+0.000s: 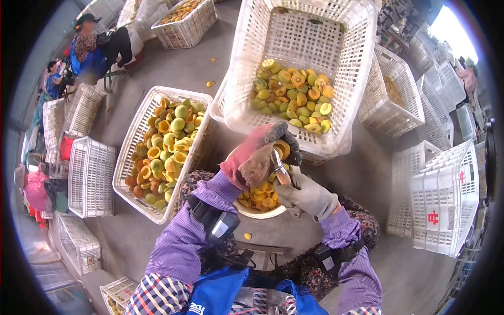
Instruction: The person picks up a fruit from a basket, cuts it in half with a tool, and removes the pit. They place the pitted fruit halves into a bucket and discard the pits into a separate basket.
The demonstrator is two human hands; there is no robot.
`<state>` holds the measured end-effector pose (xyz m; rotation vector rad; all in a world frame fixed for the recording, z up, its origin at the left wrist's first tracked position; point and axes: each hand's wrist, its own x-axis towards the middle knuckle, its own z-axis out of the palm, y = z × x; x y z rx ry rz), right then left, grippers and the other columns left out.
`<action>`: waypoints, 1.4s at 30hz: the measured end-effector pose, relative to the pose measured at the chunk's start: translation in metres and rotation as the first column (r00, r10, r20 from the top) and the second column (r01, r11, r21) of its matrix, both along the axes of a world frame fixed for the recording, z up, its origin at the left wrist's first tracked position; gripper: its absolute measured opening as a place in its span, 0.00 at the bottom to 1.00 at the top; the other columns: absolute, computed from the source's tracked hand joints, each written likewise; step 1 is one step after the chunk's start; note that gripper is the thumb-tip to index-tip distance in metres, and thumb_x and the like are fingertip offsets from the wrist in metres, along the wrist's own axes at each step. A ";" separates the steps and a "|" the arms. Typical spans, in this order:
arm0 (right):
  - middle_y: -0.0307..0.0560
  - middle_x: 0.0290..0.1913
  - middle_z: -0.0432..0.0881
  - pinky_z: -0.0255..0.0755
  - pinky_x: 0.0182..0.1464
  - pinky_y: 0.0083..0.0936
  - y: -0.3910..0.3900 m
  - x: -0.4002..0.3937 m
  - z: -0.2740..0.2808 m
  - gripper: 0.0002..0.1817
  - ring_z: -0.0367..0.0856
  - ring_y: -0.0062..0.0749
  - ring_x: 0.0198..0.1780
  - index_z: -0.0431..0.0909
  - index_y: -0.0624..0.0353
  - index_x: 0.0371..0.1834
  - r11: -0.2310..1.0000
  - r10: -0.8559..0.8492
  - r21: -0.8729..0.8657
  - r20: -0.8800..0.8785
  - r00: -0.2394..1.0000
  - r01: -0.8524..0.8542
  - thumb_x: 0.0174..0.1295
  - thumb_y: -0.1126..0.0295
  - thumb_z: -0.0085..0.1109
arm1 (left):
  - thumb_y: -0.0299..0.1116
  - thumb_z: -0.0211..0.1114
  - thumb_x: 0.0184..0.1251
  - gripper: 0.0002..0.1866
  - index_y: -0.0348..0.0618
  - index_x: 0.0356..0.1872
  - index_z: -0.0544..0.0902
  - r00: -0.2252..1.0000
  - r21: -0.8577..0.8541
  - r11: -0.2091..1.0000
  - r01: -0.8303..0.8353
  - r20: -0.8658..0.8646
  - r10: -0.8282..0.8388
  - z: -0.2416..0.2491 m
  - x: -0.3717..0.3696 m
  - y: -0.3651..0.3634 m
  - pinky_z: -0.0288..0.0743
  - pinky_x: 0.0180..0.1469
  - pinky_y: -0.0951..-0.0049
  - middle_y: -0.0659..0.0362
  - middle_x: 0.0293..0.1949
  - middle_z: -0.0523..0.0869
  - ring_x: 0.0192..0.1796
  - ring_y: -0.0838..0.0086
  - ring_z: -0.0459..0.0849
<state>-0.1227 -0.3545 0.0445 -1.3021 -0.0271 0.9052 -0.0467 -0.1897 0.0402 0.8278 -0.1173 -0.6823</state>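
My left hand (257, 157), in a worn red and dark glove, is closed around a yellow peach half (283, 150). My right hand (311, 194), in a pale grey glove, grips a knife-like tool (279, 167) with a wooden handle. Its metal blade is against or close beside the fruit; the tip is partly hidden. Below both hands, a white tub (262, 214) contains yellow-orange fruit pieces (260, 198). Ahead, a white crate (244, 58) holds cut peach halves (294, 94), several with pits showing. Hollowed peach halves (168, 142) fill the crate (126, 163) at left.
White crates stand at right, including a stack (441, 194) with red markings, and more (92, 176) at far left. Another crate (186, 29) of fruit is at the back. A seated person (92, 47) is at upper left. Fruit scraps (210, 84) lie on the floor.
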 end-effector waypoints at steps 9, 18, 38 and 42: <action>0.58 0.30 0.84 0.78 0.36 0.34 0.036 -0.015 -0.080 0.14 0.86 0.47 0.32 0.70 0.63 0.46 0.484 0.583 -0.857 0.465 0.666 0.175 0.66 0.63 0.51 | 0.37 0.63 0.69 0.12 0.40 0.44 0.86 0.824 0.532 0.631 -0.565 0.396 0.405 -0.005 0.031 0.138 0.78 0.43 0.72 0.61 0.35 0.85 0.38 0.77 0.83; 0.48 0.34 0.87 0.76 0.28 0.39 0.018 -0.024 -0.045 0.16 0.88 0.42 0.34 0.73 0.60 0.53 0.265 0.629 -0.957 0.265 0.731 0.119 0.66 0.65 0.46 | 0.46 0.63 0.65 0.18 0.43 0.46 0.85 0.774 0.843 0.333 -0.423 0.527 -0.351 -0.001 0.071 0.051 0.76 0.53 0.64 0.50 0.47 0.84 0.48 0.55 0.83; 0.57 0.34 0.83 0.76 0.32 0.43 -0.048 -0.019 -0.010 0.16 0.82 0.55 0.33 0.68 0.60 0.51 0.366 0.103 -0.568 0.812 0.574 0.737 0.62 0.70 0.57 | 0.23 0.58 0.66 0.19 0.37 0.59 0.73 0.879 0.276 0.961 0.013 0.456 -0.143 -0.148 0.134 -0.051 0.80 0.56 0.57 0.52 0.50 0.82 0.53 0.61 0.83; 0.56 0.35 0.83 0.76 0.33 0.44 -0.031 -0.010 -0.025 0.16 0.83 0.55 0.33 0.68 0.57 0.52 0.441 0.096 -0.571 0.797 0.596 0.693 0.62 0.70 0.56 | 0.28 0.55 0.71 0.16 0.38 0.57 0.74 0.998 -0.187 0.982 -0.002 -0.067 -0.010 -0.044 0.031 -0.045 0.78 0.60 0.65 0.53 0.50 0.81 0.52 0.66 0.82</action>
